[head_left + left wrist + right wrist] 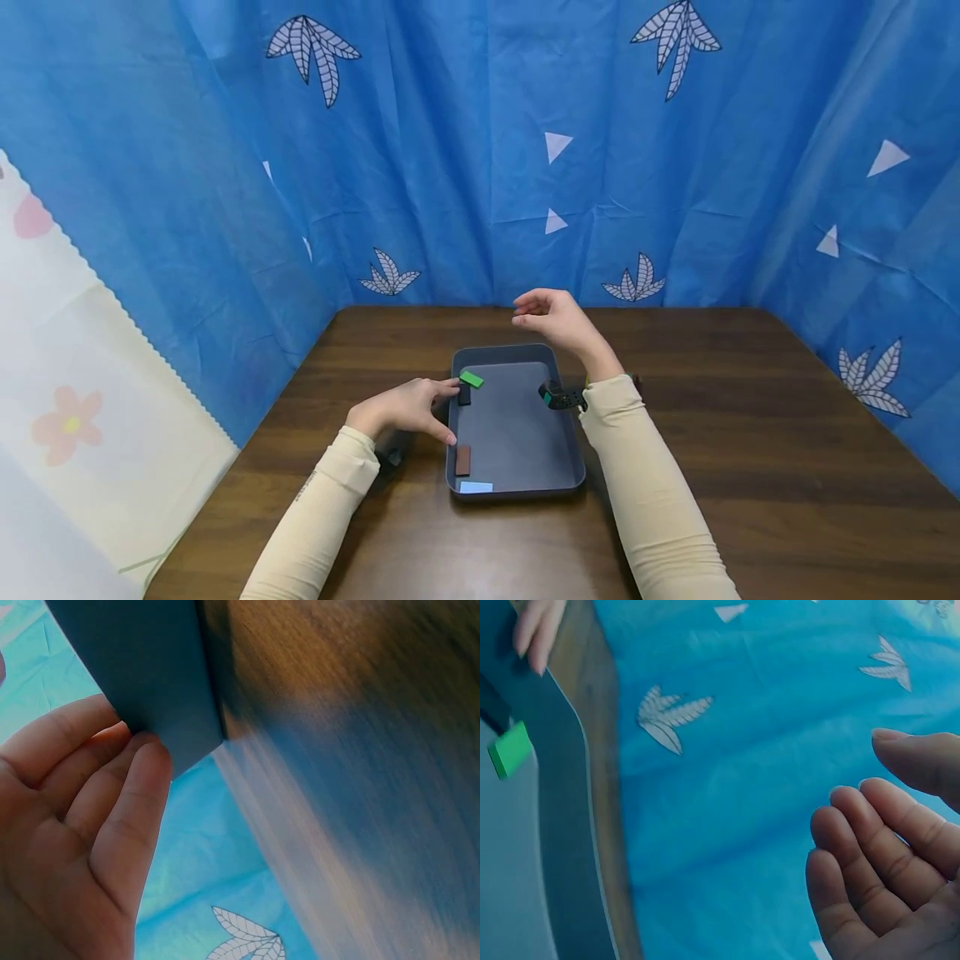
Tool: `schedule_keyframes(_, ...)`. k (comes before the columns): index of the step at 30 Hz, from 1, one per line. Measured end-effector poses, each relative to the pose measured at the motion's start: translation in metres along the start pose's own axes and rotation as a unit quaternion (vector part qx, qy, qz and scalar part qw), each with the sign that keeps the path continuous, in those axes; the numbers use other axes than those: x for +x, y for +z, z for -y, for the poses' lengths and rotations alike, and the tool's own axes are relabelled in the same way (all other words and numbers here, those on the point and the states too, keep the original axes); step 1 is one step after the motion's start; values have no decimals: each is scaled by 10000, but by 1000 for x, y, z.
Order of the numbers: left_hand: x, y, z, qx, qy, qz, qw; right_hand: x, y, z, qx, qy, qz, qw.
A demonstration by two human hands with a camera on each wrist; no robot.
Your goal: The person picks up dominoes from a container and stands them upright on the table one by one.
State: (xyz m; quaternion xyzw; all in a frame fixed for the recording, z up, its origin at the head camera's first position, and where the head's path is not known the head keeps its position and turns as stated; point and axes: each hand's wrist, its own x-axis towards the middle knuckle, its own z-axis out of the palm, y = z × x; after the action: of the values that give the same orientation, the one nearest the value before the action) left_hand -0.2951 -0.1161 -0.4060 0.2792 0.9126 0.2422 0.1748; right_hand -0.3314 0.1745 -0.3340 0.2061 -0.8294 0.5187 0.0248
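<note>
A dark grey rectangular tray lies on the table. Along its left side inside are a green block, a black block and a brown block, with a light blue block at the near left corner. My left hand is at the tray's left rim, fingers by the black block and thumb spread apart above the brown one. In the left wrist view its fingertips are right at the tray's outer wall. Above the far right corner, my right hand hangs with loosely bent fingers, holding nothing.
The brown wooden table extends around the tray on all sides. A blue curtain with leaf prints hangs behind it and at both sides. At the left hangs a white floral cloth. A dark strap is on my right wrist.
</note>
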Motion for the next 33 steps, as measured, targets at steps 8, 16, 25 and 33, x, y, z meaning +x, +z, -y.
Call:
schedule_keyframes(8,0,0,2,-3,14,5,10000,18,37,-13,478,82,462,9978)
schedule_keyframes(16,-1,-2,1,52,47,65,10000,25,71,-36,635,604,878,9923)
schedule_keyframes(25,0,-4,0,82,33,82,9999,24,93,-60,95,880,887,9921)
schedule_keyframes(33,0,-4,1,10,12,84,10000,22,105,-72,-298,1021,683,9920)
